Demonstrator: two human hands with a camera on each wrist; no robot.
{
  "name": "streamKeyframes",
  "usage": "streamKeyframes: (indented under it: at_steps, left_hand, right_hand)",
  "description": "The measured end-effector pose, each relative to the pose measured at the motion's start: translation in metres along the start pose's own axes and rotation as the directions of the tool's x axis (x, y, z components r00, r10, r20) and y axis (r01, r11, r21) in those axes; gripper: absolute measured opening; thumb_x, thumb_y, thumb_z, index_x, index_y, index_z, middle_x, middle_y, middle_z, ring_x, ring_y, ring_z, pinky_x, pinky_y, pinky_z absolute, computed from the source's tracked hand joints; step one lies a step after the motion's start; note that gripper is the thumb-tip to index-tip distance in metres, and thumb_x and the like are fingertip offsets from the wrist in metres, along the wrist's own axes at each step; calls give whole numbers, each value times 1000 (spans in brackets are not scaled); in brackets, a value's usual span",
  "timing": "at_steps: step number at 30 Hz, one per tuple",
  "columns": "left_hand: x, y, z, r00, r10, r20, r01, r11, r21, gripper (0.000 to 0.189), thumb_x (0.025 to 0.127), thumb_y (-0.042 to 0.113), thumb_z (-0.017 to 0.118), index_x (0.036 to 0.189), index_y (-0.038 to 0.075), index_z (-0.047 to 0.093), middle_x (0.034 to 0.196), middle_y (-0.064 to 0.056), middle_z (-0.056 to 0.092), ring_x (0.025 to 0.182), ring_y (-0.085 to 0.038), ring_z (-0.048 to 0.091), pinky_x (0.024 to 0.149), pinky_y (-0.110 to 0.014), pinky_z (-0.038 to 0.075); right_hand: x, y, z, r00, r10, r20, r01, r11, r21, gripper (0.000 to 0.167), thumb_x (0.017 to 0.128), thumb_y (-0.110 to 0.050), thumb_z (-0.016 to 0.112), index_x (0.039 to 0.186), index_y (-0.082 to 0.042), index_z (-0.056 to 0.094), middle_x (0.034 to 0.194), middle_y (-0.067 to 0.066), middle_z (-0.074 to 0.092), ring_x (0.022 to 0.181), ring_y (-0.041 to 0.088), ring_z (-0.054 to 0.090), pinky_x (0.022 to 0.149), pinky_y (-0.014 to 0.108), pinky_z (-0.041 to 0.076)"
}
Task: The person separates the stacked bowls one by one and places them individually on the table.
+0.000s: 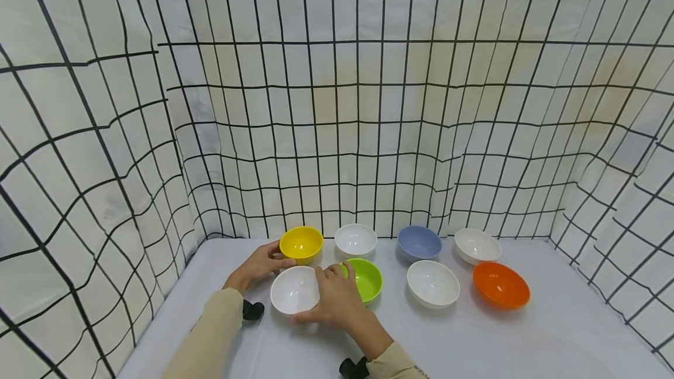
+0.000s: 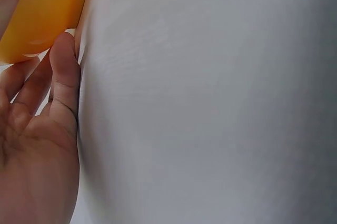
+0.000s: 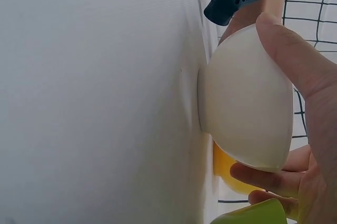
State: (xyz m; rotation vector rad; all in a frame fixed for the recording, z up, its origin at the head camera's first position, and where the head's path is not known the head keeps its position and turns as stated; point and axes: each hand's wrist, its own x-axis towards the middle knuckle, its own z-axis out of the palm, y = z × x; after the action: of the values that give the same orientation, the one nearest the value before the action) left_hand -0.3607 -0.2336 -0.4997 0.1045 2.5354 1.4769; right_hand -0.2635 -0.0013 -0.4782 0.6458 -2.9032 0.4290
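A yellow bowl (image 1: 301, 243) stands at the back left of the row. My left hand (image 1: 258, 265) holds its left side, thumb in front and fingers around the wall; the left wrist view shows the fingers against the yellow bowl (image 2: 42, 19). In front of it is a white bowl (image 1: 292, 290), which my right hand (image 1: 339, 303) grips across the right side. In the right wrist view the thumb lies at one side of the white bowl (image 3: 247, 98) and fingertips at the other. Just right of it sits a green bowl (image 1: 370, 281), partly hidden by the right hand.
Behind the green bowl stands another white bowl (image 1: 356, 241). To the right are a blue bowl (image 1: 419, 243), a back white bowl (image 1: 477, 245), a front white bowl (image 1: 433, 283) and an orange bowl (image 1: 501, 285). White cloth (image 1: 474, 344) covers the table; gridded walls (image 1: 368, 104) enclose it.
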Motion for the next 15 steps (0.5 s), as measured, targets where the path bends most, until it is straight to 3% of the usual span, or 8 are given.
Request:
streamKeyframes:
  at_steps: [15]
  left_hand:
    - [-1, -1, -2, 1000, -2, 11, 2, 1000, -15, 83, 86, 42, 80, 156, 18, 43, 150, -13, 56, 117, -25, 60, 86, -31, 59]
  right_hand:
    - [1, -7, 4, 998, 24, -59, -29, 997, -74, 115, 61, -90, 71, 142, -10, 53, 124, 7, 69, 125, 24, 54, 123, 57, 27]
